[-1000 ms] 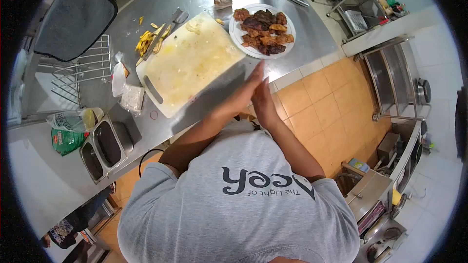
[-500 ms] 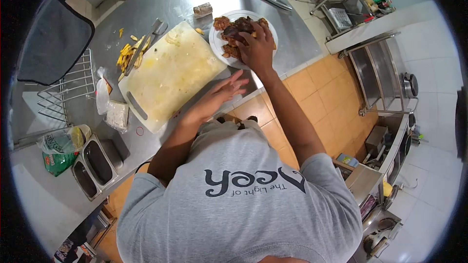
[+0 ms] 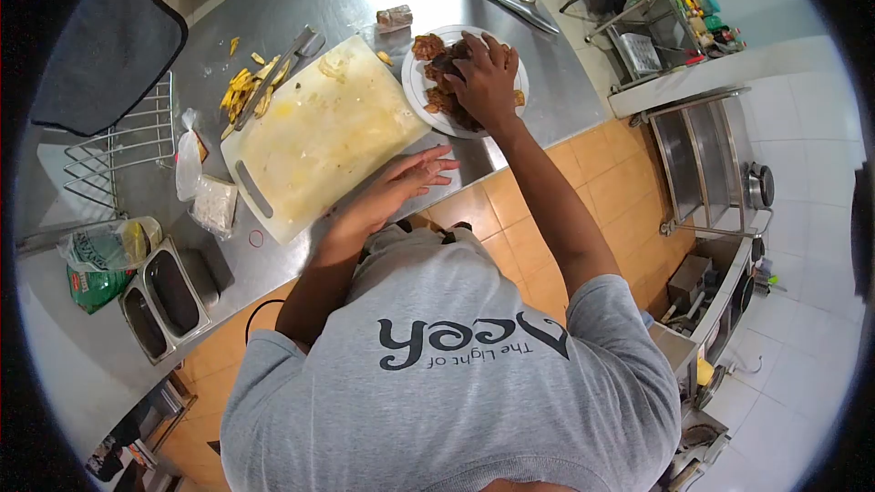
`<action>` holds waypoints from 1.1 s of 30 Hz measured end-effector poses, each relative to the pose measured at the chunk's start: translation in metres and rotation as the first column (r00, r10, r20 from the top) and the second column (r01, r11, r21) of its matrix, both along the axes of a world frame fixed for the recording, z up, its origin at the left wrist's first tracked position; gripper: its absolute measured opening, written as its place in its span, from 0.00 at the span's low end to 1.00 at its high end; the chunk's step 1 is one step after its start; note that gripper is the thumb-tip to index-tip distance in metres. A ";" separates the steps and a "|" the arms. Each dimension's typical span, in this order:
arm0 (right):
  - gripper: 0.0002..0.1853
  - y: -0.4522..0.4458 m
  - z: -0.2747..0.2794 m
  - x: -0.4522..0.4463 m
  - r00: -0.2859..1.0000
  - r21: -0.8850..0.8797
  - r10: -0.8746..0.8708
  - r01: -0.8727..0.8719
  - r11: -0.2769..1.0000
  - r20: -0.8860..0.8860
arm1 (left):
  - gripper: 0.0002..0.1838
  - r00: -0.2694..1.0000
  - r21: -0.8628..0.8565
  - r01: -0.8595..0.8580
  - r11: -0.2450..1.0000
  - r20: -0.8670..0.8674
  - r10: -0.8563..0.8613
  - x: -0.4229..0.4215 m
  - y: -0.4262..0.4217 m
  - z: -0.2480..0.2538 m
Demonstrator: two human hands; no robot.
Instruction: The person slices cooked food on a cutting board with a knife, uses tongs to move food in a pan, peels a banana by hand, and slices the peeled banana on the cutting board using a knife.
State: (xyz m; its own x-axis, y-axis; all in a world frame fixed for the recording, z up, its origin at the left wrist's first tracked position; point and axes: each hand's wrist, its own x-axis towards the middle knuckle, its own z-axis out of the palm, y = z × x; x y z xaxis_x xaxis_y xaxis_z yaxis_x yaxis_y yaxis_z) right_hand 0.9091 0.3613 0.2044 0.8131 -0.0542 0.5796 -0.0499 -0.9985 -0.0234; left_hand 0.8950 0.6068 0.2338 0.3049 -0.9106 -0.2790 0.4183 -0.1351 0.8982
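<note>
A white plate [image 3: 417, 96] holds several browned, fried-looking pieces of food [image 3: 428, 47], with darker pieces in the middle. Over it, my right hand [image 3: 488, 82] curves its fingers and thumb around a dark browned piece of food [image 3: 447, 64]; the fingers hide part of the pile. My left hand [image 3: 415, 184] holds nothing, fingers stretched out, just off the near edge of the white cutting board [image 3: 319, 137]. Moisture and yellowish scraps mark the board. A long-bladed tool [image 3: 273, 77], perhaps a cleaver, lies beyond its left edge on yellow peel-like strips [image 3: 239, 91].
A long knife [image 3: 501, 2] lies at the steel table's far right, near a post. A small wrapped block [image 3: 395, 18] sits behind the plate. At left are a clear packet [image 3: 215, 207], a wire rack [image 3: 118, 159] and steel containers [image 3: 173, 287].
The whole view has shifted slightly. My right hand has settled lower over the food, fingers further across the pile. My left hand stays outstretched beside the board.
</note>
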 end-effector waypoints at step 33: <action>0.20 0.003 0.042 -0.052 0.999 0.932 0.036 0.022 -0.362 -0.009 | 0.24 0.993 0.015 -0.103 0.995 0.059 0.102 0.018 -0.005 0.001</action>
State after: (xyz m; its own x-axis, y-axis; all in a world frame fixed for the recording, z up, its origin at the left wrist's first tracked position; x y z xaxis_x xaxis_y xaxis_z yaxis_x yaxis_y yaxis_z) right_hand 0.8567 0.3648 0.2467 0.8289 -0.4908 -0.2682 -0.0723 0.3815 -0.9215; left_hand 0.9127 0.6015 0.2346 0.4128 -0.8686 -0.2743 0.3779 -0.1106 0.9192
